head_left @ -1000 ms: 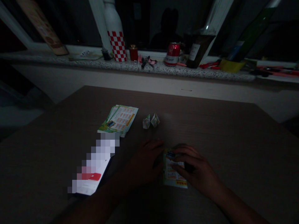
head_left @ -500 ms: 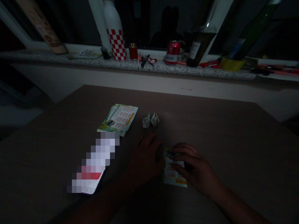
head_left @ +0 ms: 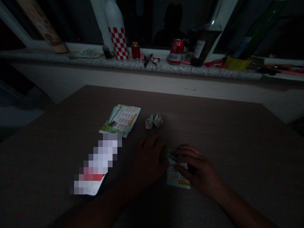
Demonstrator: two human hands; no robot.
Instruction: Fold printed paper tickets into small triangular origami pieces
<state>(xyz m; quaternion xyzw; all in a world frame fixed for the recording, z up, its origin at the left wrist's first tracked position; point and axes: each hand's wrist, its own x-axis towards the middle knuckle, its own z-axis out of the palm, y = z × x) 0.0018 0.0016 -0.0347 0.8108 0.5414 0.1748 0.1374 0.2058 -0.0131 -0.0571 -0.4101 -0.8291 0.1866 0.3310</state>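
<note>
A small printed paper sheet [head_left: 177,178] lies on the dark wooden table [head_left: 225,133] in front of me. My right hand [head_left: 196,169] rests on top of it, fingers stretched out and pressing it flat. My left hand [head_left: 148,160] lies flat on the table just left of the sheet, its fingers extended toward two small folded paper pieces [head_left: 153,121]. A stack of the same printed sheets [head_left: 121,120] sits further left. The room is very dim.
A phone with a lit, blurred screen [head_left: 96,167] lies at my left forearm. Behind the table a stone windowsill [head_left: 133,65] holds a checkered white bottle [head_left: 117,31], a red can [head_left: 175,52], a dark wine bottle [head_left: 204,41] and small clutter.
My left hand slid off the sheet's left edge and up toward the folded pieces. The right hand stayed pressed on the sheet. The view tilted slightly.
</note>
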